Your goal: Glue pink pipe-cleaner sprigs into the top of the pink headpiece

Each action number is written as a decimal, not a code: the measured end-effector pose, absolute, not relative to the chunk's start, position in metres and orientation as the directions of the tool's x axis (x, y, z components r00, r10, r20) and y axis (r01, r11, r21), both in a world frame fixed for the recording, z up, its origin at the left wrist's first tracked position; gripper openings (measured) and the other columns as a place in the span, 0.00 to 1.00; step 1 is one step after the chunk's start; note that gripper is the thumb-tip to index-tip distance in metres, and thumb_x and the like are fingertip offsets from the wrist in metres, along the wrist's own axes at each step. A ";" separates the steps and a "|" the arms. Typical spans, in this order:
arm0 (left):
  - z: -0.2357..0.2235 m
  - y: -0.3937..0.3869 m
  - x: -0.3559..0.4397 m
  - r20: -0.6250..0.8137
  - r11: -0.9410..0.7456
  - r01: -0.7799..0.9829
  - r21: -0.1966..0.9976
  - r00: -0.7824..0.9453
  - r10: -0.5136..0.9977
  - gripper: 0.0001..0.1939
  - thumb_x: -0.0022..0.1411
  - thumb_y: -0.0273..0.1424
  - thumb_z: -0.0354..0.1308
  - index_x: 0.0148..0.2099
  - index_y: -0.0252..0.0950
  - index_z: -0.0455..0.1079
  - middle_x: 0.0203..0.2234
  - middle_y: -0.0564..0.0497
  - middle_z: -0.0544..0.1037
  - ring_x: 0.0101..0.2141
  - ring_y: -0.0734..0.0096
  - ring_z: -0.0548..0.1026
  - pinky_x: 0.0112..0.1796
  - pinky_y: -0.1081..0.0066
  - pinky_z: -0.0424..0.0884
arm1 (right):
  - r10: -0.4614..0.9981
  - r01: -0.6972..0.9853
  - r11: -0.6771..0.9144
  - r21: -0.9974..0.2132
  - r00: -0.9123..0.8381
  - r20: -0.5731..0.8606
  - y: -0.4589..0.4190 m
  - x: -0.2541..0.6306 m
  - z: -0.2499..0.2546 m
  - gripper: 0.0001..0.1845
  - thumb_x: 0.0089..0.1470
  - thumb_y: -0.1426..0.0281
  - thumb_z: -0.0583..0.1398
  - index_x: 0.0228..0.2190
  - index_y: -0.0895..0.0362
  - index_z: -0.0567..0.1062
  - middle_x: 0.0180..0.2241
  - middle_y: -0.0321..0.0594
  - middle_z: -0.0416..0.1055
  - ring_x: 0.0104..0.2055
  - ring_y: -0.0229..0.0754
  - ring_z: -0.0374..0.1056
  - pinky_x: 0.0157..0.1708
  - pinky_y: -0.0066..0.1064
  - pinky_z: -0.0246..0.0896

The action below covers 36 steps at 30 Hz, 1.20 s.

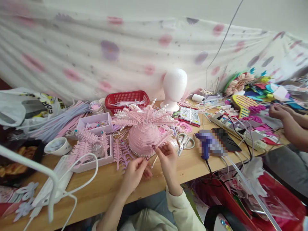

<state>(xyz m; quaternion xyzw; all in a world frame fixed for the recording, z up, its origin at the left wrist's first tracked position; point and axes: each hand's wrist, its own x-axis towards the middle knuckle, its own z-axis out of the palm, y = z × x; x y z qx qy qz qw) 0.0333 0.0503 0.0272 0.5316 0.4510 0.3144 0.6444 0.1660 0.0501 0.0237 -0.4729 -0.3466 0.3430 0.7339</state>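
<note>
In front of me on the table stands a pink dome wound with fuzzy chenille stems [141,138], fringed below by a string of pearls. Fern-shaped pink pieces [134,117] and white pearl sprays fan out from its top. My right hand [167,157] is closed in a pinch at the dome's near right side, on a fern-shaped pink chenille piece [165,138] that slants up from the fingertips. My left hand [134,173], lower and to the left, has thumb and forefinger pressed together near the dome's base. Whatever lies between those fingertips is too small to make out.
Scissors [184,142] and a purple glue gun [207,146] lie at right. Lilac boxes [95,165], a white bowl [57,146] and a power strip [54,183] occupy the left. Behind are a red basket [127,96] and foam head [175,85]. Another person's hands [279,112] appear far right.
</note>
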 end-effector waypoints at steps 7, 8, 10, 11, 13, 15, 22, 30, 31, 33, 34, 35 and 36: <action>0.034 0.060 0.015 0.270 -0.324 0.373 0.869 0.191 0.944 0.11 0.62 0.38 0.57 0.34 0.38 0.76 0.24 0.50 0.80 0.26 0.66 0.77 0.27 0.70 0.72 | 0.818 -0.336 0.349 -0.875 0.565 0.109 0.071 0.207 0.030 0.18 0.36 0.67 0.74 0.32 0.53 0.76 0.35 0.38 0.81 0.39 0.44 0.76 0.46 0.38 0.70; 0.037 0.064 0.015 0.387 -0.440 0.408 0.800 0.209 0.898 0.09 0.62 0.36 0.57 0.35 0.39 0.76 0.27 0.49 0.81 0.29 0.66 0.77 0.30 0.69 0.73 | 0.824 -0.351 0.344 -0.871 0.557 0.101 0.077 0.213 0.033 0.20 0.35 0.68 0.74 0.33 0.53 0.77 0.36 0.38 0.81 0.39 0.45 0.76 0.46 0.39 0.70; 0.043 0.074 0.019 0.566 -0.625 0.445 0.642 0.275 0.777 0.07 0.63 0.31 0.56 0.38 0.40 0.77 0.33 0.48 0.81 0.35 0.64 0.78 0.38 0.66 0.74 | 0.843 -0.377 0.335 -0.863 0.530 0.096 0.090 0.223 0.038 0.22 0.31 0.68 0.75 0.33 0.54 0.77 0.36 0.39 0.82 0.40 0.46 0.77 0.48 0.40 0.70; 0.045 0.079 0.022 0.620 -0.686 0.455 0.568 0.312 0.720 0.08 0.63 0.29 0.56 0.40 0.40 0.77 0.36 0.48 0.81 0.39 0.63 0.77 0.42 0.64 0.73 | 0.852 -0.385 0.331 -0.861 0.515 0.097 0.097 0.227 0.040 0.23 0.30 0.68 0.75 0.32 0.54 0.77 0.35 0.39 0.82 0.40 0.47 0.77 0.48 0.41 0.70; 0.049 0.088 0.030 0.664 -0.747 0.489 0.451 0.376 0.646 0.11 0.63 0.27 0.55 0.45 0.40 0.76 0.43 0.45 0.80 0.46 0.60 0.76 0.49 0.59 0.71 | 0.866 -0.407 0.327 -0.853 0.490 0.098 0.111 0.232 0.041 0.23 0.28 0.67 0.75 0.31 0.55 0.77 0.33 0.39 0.82 0.38 0.47 0.78 0.47 0.41 0.71; 0.053 0.097 0.037 0.659 -0.766 0.522 0.374 0.432 0.616 0.13 0.63 0.26 0.55 0.48 0.39 0.75 0.48 0.43 0.79 0.50 0.58 0.74 0.52 0.57 0.69 | 0.874 -0.435 0.329 -0.838 0.477 0.095 0.121 0.234 0.039 0.23 0.27 0.67 0.75 0.30 0.55 0.77 0.31 0.38 0.81 0.37 0.47 0.78 0.46 0.41 0.71; 0.125 0.131 0.079 0.649 -0.867 0.475 0.147 0.615 0.447 0.13 0.67 0.26 0.50 0.46 0.39 0.76 0.39 0.47 0.82 0.43 0.61 0.76 0.49 0.60 0.69 | 0.876 -0.509 0.352 -0.785 0.475 0.084 0.127 0.241 0.017 0.20 0.28 0.66 0.75 0.28 0.55 0.78 0.31 0.39 0.82 0.37 0.48 0.78 0.45 0.43 0.72; 0.181 0.173 0.163 0.112 -0.893 0.374 -0.249 0.927 0.357 0.14 0.60 0.25 0.57 0.47 0.40 0.77 0.44 0.44 0.80 0.50 0.51 0.69 0.55 0.49 0.56 | 0.889 -0.566 0.352 -0.745 0.451 0.077 0.135 0.239 0.013 0.18 0.30 0.66 0.74 0.28 0.56 0.79 0.32 0.39 0.82 0.36 0.46 0.77 0.44 0.41 0.71; 0.180 0.176 0.168 0.045 -0.888 0.362 -0.283 0.930 0.365 0.14 0.59 0.25 0.56 0.44 0.40 0.78 0.42 0.43 0.81 0.49 0.51 0.70 0.55 0.48 0.55 | 0.888 -0.566 0.354 -0.745 0.453 0.078 0.137 0.238 0.013 0.18 0.30 0.66 0.74 0.28 0.56 0.79 0.32 0.39 0.81 0.36 0.46 0.77 0.44 0.40 0.71; 0.179 0.183 0.172 -0.036 -0.870 0.348 -0.348 0.923 0.383 0.13 0.57 0.23 0.56 0.41 0.40 0.78 0.40 0.44 0.81 0.47 0.51 0.71 0.53 0.47 0.56 | 0.888 -0.560 0.355 -0.749 0.453 0.081 0.142 0.236 0.012 0.18 0.30 0.66 0.74 0.28 0.56 0.78 0.31 0.39 0.81 0.37 0.46 0.76 0.42 0.39 0.71; 0.179 0.186 0.173 -0.047 -0.860 0.346 -0.374 0.919 0.390 0.13 0.57 0.23 0.55 0.39 0.40 0.78 0.40 0.44 0.81 0.47 0.51 0.71 0.52 0.47 0.56 | 0.888 -0.556 0.353 -0.753 0.451 0.083 0.145 0.236 0.012 0.18 0.30 0.66 0.74 0.27 0.57 0.78 0.30 0.39 0.80 0.37 0.46 0.76 0.41 0.39 0.71; 0.179 0.189 0.173 -0.045 -0.851 0.349 -0.392 0.917 0.397 0.12 0.57 0.24 0.55 0.38 0.40 0.78 0.39 0.44 0.82 0.46 0.51 0.72 0.52 0.48 0.56 | 0.889 -0.551 0.351 -0.757 0.449 0.085 0.147 0.235 0.011 0.17 0.31 0.66 0.74 0.27 0.57 0.77 0.29 0.39 0.80 0.37 0.47 0.76 0.40 0.38 0.71; 0.180 0.191 0.172 -0.037 -0.843 0.356 -0.403 0.914 0.403 0.11 0.57 0.25 0.55 0.37 0.40 0.78 0.38 0.45 0.82 0.46 0.52 0.72 0.52 0.48 0.56 | 0.890 -0.546 0.349 -0.762 0.447 0.087 0.149 0.234 0.011 0.17 0.31 0.66 0.74 0.26 0.57 0.77 0.28 0.39 0.80 0.36 0.47 0.76 0.39 0.38 0.72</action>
